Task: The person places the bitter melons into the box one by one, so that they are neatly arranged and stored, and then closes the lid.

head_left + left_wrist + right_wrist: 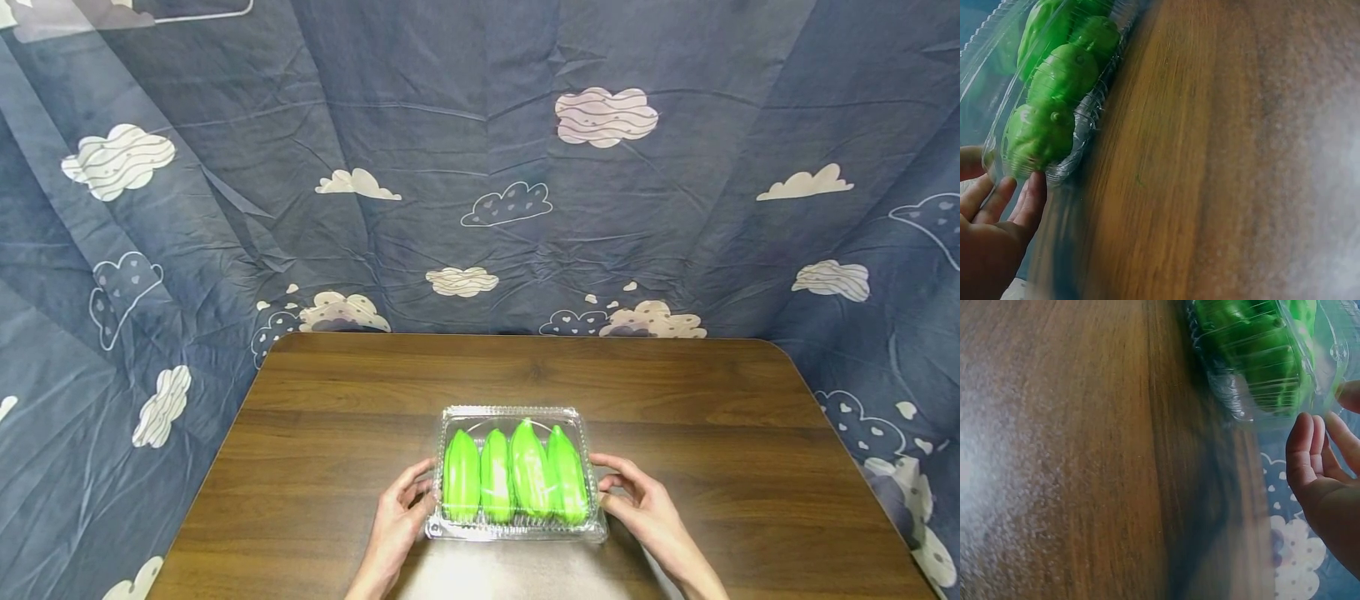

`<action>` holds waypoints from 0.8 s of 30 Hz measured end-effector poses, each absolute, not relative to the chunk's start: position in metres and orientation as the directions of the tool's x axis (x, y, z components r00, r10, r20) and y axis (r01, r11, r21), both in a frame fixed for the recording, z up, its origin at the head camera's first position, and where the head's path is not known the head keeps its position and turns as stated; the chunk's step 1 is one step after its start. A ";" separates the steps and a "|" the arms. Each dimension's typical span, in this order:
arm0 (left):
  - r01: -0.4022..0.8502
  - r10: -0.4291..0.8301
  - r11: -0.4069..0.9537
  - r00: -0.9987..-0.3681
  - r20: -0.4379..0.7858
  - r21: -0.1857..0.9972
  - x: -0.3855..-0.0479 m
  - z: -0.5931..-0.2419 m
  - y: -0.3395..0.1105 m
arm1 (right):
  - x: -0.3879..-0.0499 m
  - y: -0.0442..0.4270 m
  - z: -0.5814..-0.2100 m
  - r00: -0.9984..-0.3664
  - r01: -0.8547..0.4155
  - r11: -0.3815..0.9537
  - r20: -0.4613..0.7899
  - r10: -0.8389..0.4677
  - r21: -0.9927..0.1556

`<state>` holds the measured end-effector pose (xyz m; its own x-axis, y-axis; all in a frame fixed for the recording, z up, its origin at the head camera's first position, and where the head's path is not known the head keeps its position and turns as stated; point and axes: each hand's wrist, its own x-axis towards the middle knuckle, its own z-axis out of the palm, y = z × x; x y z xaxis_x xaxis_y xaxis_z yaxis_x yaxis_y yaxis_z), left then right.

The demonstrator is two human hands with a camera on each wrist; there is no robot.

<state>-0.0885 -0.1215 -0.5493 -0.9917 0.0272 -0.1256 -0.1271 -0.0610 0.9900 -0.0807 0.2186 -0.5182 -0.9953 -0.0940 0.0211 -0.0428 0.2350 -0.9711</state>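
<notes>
A clear plastic clamshell box (pixel 517 531) with its lid down is held between both hands near the table's front. Inside, several long, bright green, tapered fruit-like pieces (pixel 531 475) lie side by side; their exact kind is unclear. My left hand (pixel 399 521) grips the box's left edge, and the left wrist view shows its thumb and fingers (pixel 1036 190) at the box's end. On the other side my right hand (pixel 651 510) pinches the right edge, its thumb on the rim in the right wrist view. Whether the box touches the table cannot be told.
The brown wood-grain table (pixel 337 442) has rounded far corners. A dark blue cloth (pixel 420 167) with a cloud pattern hangs behind it and along both sides. Light glares off the tabletop in front of the box.
</notes>
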 end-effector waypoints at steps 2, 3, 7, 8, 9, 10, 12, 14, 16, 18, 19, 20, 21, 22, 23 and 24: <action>-0.138 0.038 -0.082 -0.990 -0.135 0.987 -0.089 -0.550 -0.123 | -0.081 0.218 -0.519 -0.995 -0.064 0.230 0.043 -0.095 -0.971; -0.144 0.046 -0.096 -0.989 -0.140 0.985 -0.089 -0.551 -0.123 | -0.081 0.217 -0.520 -0.994 -0.077 0.225 0.057 -0.095 -0.971; -0.174 0.074 -0.127 -0.983 -0.166 0.977 -0.090 -0.553 -0.126 | -0.081 0.217 -0.524 -0.989 -0.128 0.219 0.108 -0.099 -0.967; -0.174 0.082 -0.128 -0.983 -0.165 0.976 -0.090 -0.554 -0.126 | -0.081 0.216 -0.525 -0.988 -0.136 0.222 0.117 -0.100 -0.966; -0.176 0.088 -0.127 -0.982 -0.166 0.976 -0.090 -0.555 -0.127 | -0.082 0.216 -0.526 -0.988 -0.138 0.220 0.119 -0.098 -0.966; -0.174 0.093 -0.124 -0.982 -0.163 0.977 -0.090 -0.555 -0.127 | -0.082 0.216 -0.527 -0.987 -0.146 0.222 0.126 -0.100 -0.964; -0.167 0.103 -0.120 -0.983 -0.155 0.979 -0.090 -0.556 -0.127 | -0.082 0.215 -0.528 -0.987 -0.145 0.220 0.127 -0.096 -0.965; -0.160 0.109 -0.120 -0.983 -0.147 0.980 -0.089 -0.556 -0.127 | -0.081 0.215 -0.529 -0.989 -0.135 0.214 0.118 -0.092 -0.967; -0.159 0.111 -0.124 -0.983 -0.146 0.979 -0.089 -0.557 -0.128 | -0.081 0.215 -0.530 -0.989 -0.133 0.207 0.116 -0.091 -0.969; -0.161 0.110 -0.123 -0.983 -0.148 0.979 -0.089 -0.557 -0.128 | -0.081 0.215 -0.531 -0.988 -0.137 0.199 0.121 -0.092 -0.970; -0.163 0.111 -0.127 -0.983 -0.149 0.978 -0.089 -0.557 -0.129 | -0.081 0.215 -0.531 -0.988 -0.139 0.196 0.123 -0.091 -0.971; -0.164 0.113 -0.131 -0.982 -0.150 0.978 -0.089 -0.557 -0.129 | -0.081 0.215 -0.531 -0.987 -0.147 0.194 0.132 -0.093 -0.970; -0.165 0.114 -0.140 -0.982 -0.150 0.976 -0.089 -0.557 -0.129 | -0.081 0.215 -0.532 -0.987 -0.150 0.190 0.135 -0.090 -0.970; -0.162 0.117 -0.153 -0.982 -0.145 0.975 -0.089 -0.558 -0.129 | -0.081 0.215 -0.532 -0.987 -0.152 0.187 0.137 -0.089 -0.970; -0.161 0.118 -0.166 -0.983 -0.142 0.973 -0.089 -0.557 -0.130 | -0.081 0.215 -0.533 -0.986 -0.155 0.186 0.140 -0.088 -0.970; -0.158 0.121 -0.183 -0.983 -0.137 0.970 -0.089 -0.557 -0.130 | -0.081 0.215 -0.533 -0.987 -0.152 0.185 0.138 -0.086 -0.971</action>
<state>-0.0895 -0.1296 -0.5572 -0.9832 0.1207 -0.1372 -0.1579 -0.1827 0.9704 -0.0813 0.2147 -0.5330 -0.9867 -0.0861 0.1378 -0.1518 0.1851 -0.9709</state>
